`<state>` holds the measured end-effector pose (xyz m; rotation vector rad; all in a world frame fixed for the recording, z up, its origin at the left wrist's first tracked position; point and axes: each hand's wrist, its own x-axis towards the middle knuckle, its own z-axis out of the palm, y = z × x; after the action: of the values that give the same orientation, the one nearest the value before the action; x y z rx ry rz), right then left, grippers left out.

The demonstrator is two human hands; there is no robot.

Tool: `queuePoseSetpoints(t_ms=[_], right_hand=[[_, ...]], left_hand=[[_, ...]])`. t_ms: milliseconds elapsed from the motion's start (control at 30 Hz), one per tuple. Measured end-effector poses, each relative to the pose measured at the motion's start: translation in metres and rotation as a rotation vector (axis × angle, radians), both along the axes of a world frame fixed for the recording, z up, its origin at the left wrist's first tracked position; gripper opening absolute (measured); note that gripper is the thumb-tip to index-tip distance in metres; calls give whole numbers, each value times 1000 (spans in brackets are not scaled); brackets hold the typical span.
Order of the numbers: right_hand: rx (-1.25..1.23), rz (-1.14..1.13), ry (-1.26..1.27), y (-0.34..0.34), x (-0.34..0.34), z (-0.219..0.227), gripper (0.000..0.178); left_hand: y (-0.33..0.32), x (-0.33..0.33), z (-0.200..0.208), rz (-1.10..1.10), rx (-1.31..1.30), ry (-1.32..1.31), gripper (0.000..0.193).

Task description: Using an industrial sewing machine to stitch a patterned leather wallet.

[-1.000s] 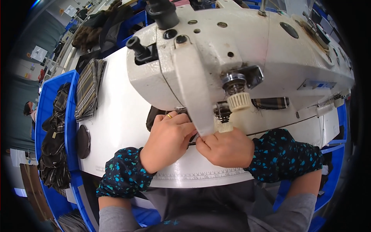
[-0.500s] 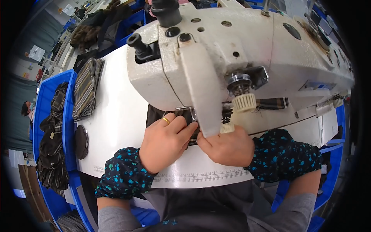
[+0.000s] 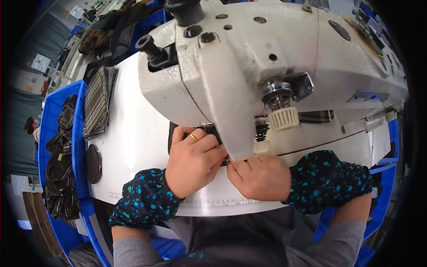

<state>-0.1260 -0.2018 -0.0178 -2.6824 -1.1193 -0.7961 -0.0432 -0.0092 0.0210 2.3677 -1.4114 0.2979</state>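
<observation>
A white sewing machine [image 3: 284,40] stands over the table, its pale front guard [image 3: 224,84] hiding the needle area. Beneath it lies a dark piece of fabric [image 3: 171,134], mostly covered by my fingers. My left hand [image 3: 191,162], with a ring on one finger, is closed with bent fingers on the fabric, left of the guard. Just right of the guard's lower tip, my right hand [image 3: 262,178] pinches at the fabric's near edge. The fingertips of both hands nearly meet; exactly what lies between them is hidden.
Folded plaid fabric [image 3: 98,102] is stacked on the table's left, with a dark oval piece [image 3: 94,163] nearer me. A blue bin [image 3: 80,133] of dark cloth pieces adjoins that edge. Another plaid piece [image 3: 316,116] lies under the machine arm. A ruler strip [image 3: 231,204] runs along the front.
My right hand has shifted slightly toward me. My left hand has turned a little, its index finger now more raised and bent. The view has shifted slightly.
</observation>
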Motion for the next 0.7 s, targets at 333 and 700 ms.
queuePoseSetpoints(t_ms=[333,700], right_hand=[[-17,-4,-34,-1,1,2,26],[-26,-85,-117,-4,16,-1,22]], left_hand=[[-5,-2,-5,7,-45,29,14],[-10,16,-15,24,-117,26,5]])
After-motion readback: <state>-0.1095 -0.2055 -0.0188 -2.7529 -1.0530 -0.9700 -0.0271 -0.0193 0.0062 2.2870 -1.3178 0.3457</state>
